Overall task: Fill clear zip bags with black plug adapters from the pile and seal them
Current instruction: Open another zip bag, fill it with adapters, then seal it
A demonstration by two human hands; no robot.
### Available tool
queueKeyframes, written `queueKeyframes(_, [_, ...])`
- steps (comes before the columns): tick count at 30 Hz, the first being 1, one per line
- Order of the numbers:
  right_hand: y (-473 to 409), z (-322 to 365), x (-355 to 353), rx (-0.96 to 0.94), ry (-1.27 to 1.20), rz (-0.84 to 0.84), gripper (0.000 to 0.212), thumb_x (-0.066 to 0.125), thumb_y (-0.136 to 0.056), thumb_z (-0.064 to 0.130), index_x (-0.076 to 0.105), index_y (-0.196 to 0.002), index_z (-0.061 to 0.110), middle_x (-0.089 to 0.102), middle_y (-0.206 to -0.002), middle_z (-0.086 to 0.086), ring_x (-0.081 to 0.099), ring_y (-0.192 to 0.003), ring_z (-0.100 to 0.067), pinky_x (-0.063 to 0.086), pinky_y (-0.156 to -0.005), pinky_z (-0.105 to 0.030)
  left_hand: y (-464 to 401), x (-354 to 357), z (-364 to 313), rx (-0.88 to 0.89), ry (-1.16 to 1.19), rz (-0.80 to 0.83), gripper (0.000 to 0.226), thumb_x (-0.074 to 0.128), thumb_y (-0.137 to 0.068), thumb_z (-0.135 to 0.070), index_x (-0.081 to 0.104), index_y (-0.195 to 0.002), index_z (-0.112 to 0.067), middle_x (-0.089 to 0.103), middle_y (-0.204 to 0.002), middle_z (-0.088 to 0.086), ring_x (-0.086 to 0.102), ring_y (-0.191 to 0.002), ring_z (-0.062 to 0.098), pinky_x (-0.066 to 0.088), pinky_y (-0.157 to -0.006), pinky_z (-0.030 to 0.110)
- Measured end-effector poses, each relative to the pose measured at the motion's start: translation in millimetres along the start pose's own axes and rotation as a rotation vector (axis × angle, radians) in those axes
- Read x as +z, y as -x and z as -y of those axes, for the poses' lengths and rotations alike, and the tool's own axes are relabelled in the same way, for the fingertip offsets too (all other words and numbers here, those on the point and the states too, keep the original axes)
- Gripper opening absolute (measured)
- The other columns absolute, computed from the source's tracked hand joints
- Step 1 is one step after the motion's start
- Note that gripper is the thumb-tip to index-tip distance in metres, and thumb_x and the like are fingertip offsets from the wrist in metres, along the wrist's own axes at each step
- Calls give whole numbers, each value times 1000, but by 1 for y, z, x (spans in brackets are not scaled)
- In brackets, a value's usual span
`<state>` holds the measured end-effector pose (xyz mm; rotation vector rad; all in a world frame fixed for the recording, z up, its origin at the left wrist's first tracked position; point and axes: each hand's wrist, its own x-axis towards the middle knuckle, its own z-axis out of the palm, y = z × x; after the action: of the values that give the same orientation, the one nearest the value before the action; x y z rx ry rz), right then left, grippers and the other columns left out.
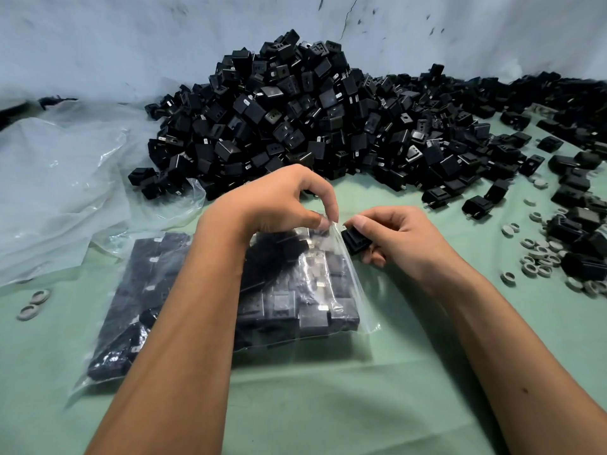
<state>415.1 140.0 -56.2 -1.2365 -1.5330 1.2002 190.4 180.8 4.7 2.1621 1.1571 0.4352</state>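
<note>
The left hand [282, 198] pinches the upper corner of the clear bag [328, 290] between thumb and fingertips and lifts the mouth of the bag a little off the table [328, 405]. The right hand [391, 238] has its fingers curled round one black adapter [354, 241], with the thumb on top of it. This adapter is just beside the lifted edge of the bag, on the right of it, and seems to touch the plastic or nearly so; whether any part is already inside cannot be told.

The coming move turns on this relation: the opening of the bag faces to the right and slightly away from the person, and the adapter lies directly to the right of this opening. So the adapter probably has to go to the left, under the lifted plastic, into the free corner. The right hand is the nearer one for this; the left hand only keeps the mouth open.

The bag lies flat in the middle of the table, in front of the person, with its long axis running from the near left to the far right. It looks almost full, the adapters packed in rows. The pile [295, 119] is behind it, toward the far edge of the table, and loose adapters and grey rings [538, 254] are spread toward the right edge. Crumpled plastic sheet [65, 178] lies at the left side.
</note>
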Motion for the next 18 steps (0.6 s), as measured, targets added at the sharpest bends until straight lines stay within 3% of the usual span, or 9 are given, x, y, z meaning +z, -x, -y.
queueKeyframes(3, [3, 3, 4, 8, -40, 36, 20, 69, -99, 26, 77, -94, 8, 68, -76, -28, 52, -59, -25, 43, -50, -23, 0, 0, -2, 19, 4, -23, 14, 84, -83, -20, 79, -85, -33, 66, -113, -9, 59, -114, 9, 46, -106, 45])
queueKeyframes(6, [6, 6, 10, -7, -55, 72, 21, 69, -98, 23, 73, -94, 3, 68, -66, -9, 54, -50, -11, 44, -48, -20, -1, -1, -2, 33, 8, -41, 15, 85, -82, -22, 78, -84, -35, 63, -115, -10, 58, -116, 9, 46, -106, 47])
queueKeyframes(10, [11, 10, 12, -37, 44, 100, 20, 73, -95, 22, 76, -81, 9, 64, -58, -5, 49, -49, -11, 42, -48, -21, -1, -2, -1, 45, 6, -44, 14, 84, -83, -23, 78, -85, -36, 62, -115, -11, 59, -115, 11, 48, -104, 50])
queueKeyframes(13, [12, 13, 9, -55, 16, 111, 14, 76, -92, 19, 78, -82, 9, 65, -63, -12, 53, -53, -15, 42, -48, -24, 0, -3, -1, 50, 3, -44, 14, 84, -83, -24, 78, -85, -36, 63, -114, -12, 58, -115, 8, 48, -104, 48])
queueKeyframes(18, [12, 15, 8, -70, -113, 210, 9, 65, -97, 0, 72, -95, -3, 77, -81, -15, 73, -66, -20, 59, -59, -25, -1, -2, 0, 54, 2, -54, 14, 84, -83, -23, 78, -86, -36, 64, -112, -13, 58, -114, 7, 48, -103, 48])
